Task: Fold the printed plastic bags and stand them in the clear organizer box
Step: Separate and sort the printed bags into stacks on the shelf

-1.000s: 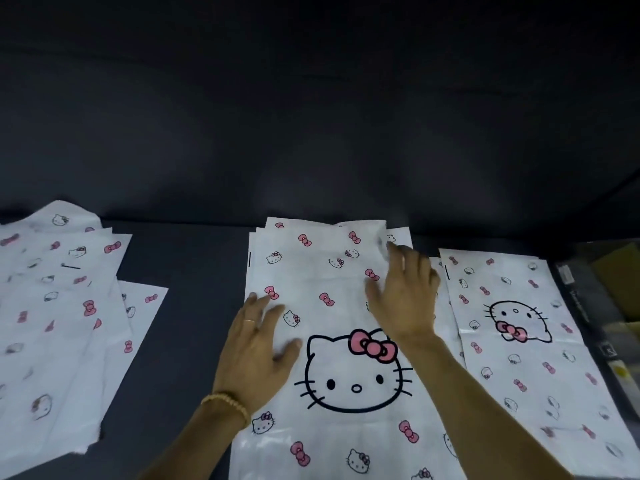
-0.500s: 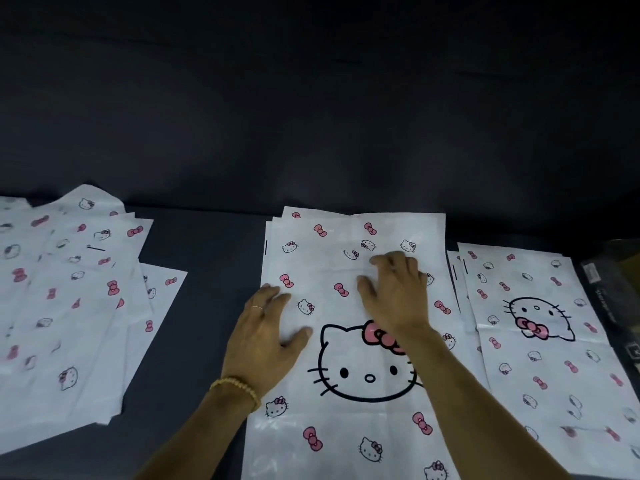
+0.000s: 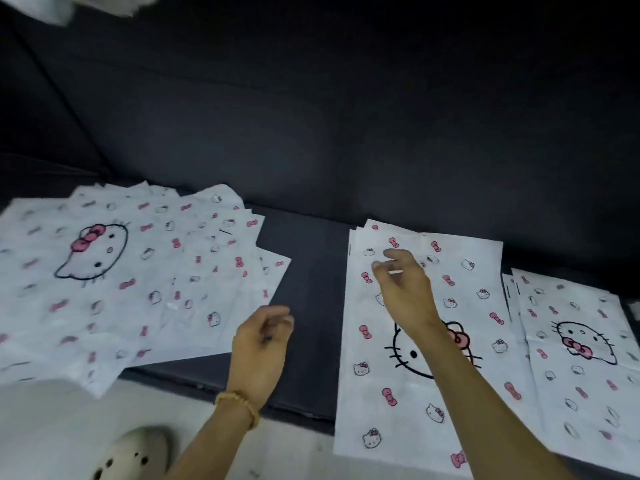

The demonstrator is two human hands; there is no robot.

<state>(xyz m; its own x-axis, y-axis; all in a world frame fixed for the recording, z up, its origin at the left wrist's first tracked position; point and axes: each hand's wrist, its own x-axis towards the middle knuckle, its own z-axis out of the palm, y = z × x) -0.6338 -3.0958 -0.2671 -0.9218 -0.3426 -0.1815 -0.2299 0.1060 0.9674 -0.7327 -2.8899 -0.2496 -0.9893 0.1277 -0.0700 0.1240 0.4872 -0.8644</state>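
Dark sofa seat [image 3: 311, 341] carries all bags. Fanned pile of printed bags [image 3: 121, 278] left of middle bag [image 3: 408, 403]; third bag [image 3: 571, 358] just right of it. Right hand [image 3: 403, 289] over middle bag's upper part, fingers loosely curled, empty. Left hand [image 3: 259, 344] between pile and middle bag, relaxed, holding nothing. Organizer box not visible.

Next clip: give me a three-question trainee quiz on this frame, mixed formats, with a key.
1. True or false: the left hand is pressing down on the middle bag.
2. Which hand is over the middle bag? A) right hand B) left hand C) neither
3. Fill in: the spread-out pile of bags lies to the ____ of the middle bag.

Key: 1 false, it is over the dark cushion; 2 A; 3 left.
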